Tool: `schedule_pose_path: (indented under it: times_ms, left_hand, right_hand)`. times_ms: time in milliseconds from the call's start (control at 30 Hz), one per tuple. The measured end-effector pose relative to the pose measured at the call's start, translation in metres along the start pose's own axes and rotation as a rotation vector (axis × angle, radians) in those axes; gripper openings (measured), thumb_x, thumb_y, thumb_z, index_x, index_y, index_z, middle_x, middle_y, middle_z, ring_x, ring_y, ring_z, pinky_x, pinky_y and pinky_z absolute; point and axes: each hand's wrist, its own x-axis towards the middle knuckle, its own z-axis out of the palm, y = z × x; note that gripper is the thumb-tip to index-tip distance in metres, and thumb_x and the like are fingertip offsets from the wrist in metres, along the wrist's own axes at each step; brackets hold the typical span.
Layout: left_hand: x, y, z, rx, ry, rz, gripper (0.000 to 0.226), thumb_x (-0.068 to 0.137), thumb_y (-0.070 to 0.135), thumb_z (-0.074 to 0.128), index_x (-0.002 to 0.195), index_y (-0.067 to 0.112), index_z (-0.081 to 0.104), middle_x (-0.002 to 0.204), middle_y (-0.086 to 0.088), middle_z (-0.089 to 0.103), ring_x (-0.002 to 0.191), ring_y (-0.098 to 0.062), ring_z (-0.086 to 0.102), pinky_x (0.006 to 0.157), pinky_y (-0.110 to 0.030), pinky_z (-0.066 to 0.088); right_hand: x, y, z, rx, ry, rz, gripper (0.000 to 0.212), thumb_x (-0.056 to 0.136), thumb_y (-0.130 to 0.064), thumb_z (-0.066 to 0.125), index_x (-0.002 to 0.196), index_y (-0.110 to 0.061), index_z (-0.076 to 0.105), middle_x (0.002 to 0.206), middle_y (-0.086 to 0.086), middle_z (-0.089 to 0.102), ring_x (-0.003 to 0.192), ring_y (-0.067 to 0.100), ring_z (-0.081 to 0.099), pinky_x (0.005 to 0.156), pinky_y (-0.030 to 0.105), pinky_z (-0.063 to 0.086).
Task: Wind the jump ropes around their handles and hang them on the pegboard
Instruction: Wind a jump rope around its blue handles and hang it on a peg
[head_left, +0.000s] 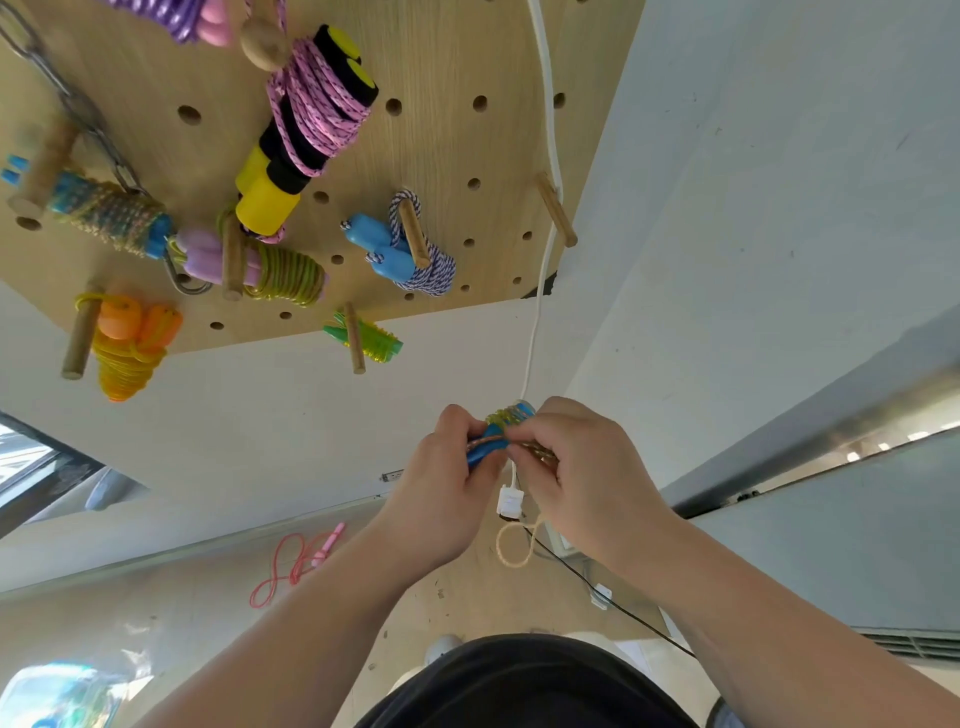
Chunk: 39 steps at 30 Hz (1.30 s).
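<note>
Both my hands meet below the pegboard (447, 67) on one blue-handled jump rope (506, 421) with a tan braided cord wound round its handles. My left hand (447, 488) grips the blue handle end. My right hand (582, 467) pinches the cord against the bundle. A loop of tan cord (511, 545) hangs under my hands. Several wound ropes hang on wooden pegs: a yellow-and-black one with pink cord (306, 124), a blue one with white cord (400, 249), an orange one (130, 343), a green one (369, 338).
One bare peg (557, 210) sticks out at the board's right side. A white cable (545, 156) runs down past it to a plug behind my hands. A pink jump rope (296, 561) lies loose on the floor. A grey wall rises on the right.
</note>
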Motion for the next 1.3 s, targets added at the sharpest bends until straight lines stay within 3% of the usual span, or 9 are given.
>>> schedule_pose_path:
  times_ms: [133, 367, 433, 567, 700, 867, 967, 1133, 1300]
  left_hand:
    - [0.006, 0.002, -0.003, 0.02, 0.028, 0.004, 0.008, 0.103, 0.016, 0.053, 0.105, 0.012, 0.047, 0.089, 0.003, 0.059, 0.07, 0.006, 0.054, 0.06, -0.013, 0.043]
    - [0.011, 0.004, -0.008, -0.236, 0.186, -0.112, 0.004, 0.102, 0.019, 0.055, 0.103, 0.02, 0.051, 0.088, -0.009, 0.063, 0.066, -0.018, 0.053, 0.065, -0.043, 0.05]
    - [0.012, 0.008, -0.01, -0.398, 0.182, -0.169, 0.002, 0.103, 0.016, 0.053, 0.105, 0.016, 0.053, 0.087, -0.01, 0.063, 0.06, -0.017, 0.051, 0.061, -0.039, 0.046]
    - [0.009, 0.014, -0.009, -0.559, 0.147, -0.204, 0.008, 0.104, 0.015, 0.05, 0.108, 0.01, 0.055, 0.084, -0.005, 0.063, 0.057, -0.017, 0.049, 0.061, -0.036, 0.045]
    - [0.009, 0.009, -0.011, -0.382, 0.183, -0.12, 0.003, 0.102, 0.017, 0.054, 0.104, 0.018, 0.053, 0.083, -0.006, 0.062, 0.061, -0.016, 0.051, 0.063, -0.039, 0.046]
    - [0.01, 0.006, -0.017, -0.099, 0.195, -0.048, 0.007, 0.102, 0.022, 0.056, 0.106, 0.021, 0.051, 0.086, 0.002, 0.062, 0.061, -0.004, 0.052, 0.064, -0.039, 0.052]
    - [0.011, 0.008, -0.019, -0.082, 0.178, -0.068, 0.005, 0.102, 0.023, 0.056, 0.104, 0.02, 0.052, 0.085, -0.001, 0.061, 0.065, -0.011, 0.053, 0.065, -0.042, 0.053]
    - [0.006, 0.026, -0.012, -0.558, 0.165, -0.196, 0.013, 0.105, 0.017, 0.049, 0.103, 0.004, 0.054, 0.078, -0.006, 0.062, 0.054, -0.017, 0.046, 0.055, -0.036, 0.043]
    - [0.0, 0.04, -0.014, -1.034, 0.045, -0.284, 0.021, 0.107, 0.02, 0.046, 0.109, 0.002, 0.056, 0.078, -0.014, 0.056, 0.054, -0.016, 0.039, 0.049, -0.028, 0.038]
  right_hand:
    - [-0.003, -0.002, 0.003, -0.128, 0.01, -0.079, 0.027, 0.095, -0.029, 0.051, 0.091, -0.014, 0.074, 0.081, -0.003, 0.056, 0.063, 0.018, 0.058, 0.053, 0.036, 0.052]
    - [-0.01, 0.004, 0.001, -0.333, 0.163, -0.197, 0.018, 0.095, -0.018, 0.059, 0.094, -0.01, 0.075, 0.078, 0.003, 0.062, 0.06, 0.023, 0.057, 0.046, 0.036, 0.05]
    - [-0.012, 0.006, 0.001, -0.35, 0.182, -0.214, 0.005, 0.09, -0.009, 0.07, 0.085, -0.01, 0.071, 0.078, 0.003, 0.061, 0.061, 0.023, 0.056, 0.045, 0.037, 0.05]
    - [-0.009, 0.004, -0.002, -0.257, 0.189, -0.116, 0.018, 0.086, -0.007, 0.076, 0.081, -0.014, 0.06, 0.077, -0.005, 0.058, 0.059, 0.013, 0.048, 0.047, 0.03, 0.046]
    - [-0.006, -0.006, -0.006, -0.068, 0.034, 0.229, 0.02, 0.1, -0.054, 0.034, 0.106, -0.038, 0.044, 0.06, -0.015, 0.055, 0.058, 0.007, 0.056, 0.054, 0.018, 0.033]
    - [-0.004, -0.005, -0.007, 0.01, 0.137, 0.205, 0.011, 0.098, -0.029, 0.062, 0.097, -0.03, 0.074, 0.066, -0.014, 0.065, 0.068, 0.007, 0.06, 0.06, 0.026, 0.047]
    - [-0.006, -0.002, -0.008, -0.114, 0.227, -0.04, 0.011, 0.092, -0.016, 0.071, 0.099, -0.02, 0.078, 0.068, -0.009, 0.062, 0.06, 0.012, 0.055, 0.054, 0.029, 0.049]
    - [-0.012, 0.016, 0.003, -0.403, 0.317, -0.319, 0.017, 0.091, -0.013, 0.07, 0.106, -0.011, 0.078, 0.072, 0.0, 0.062, 0.057, 0.019, 0.054, 0.046, 0.03, 0.046]
    - [-0.012, 0.008, -0.007, 0.263, 0.169, 0.11, 0.013, 0.1, -0.016, 0.062, 0.099, -0.024, 0.072, 0.068, -0.02, 0.059, 0.065, 0.003, 0.055, 0.063, 0.01, 0.041]
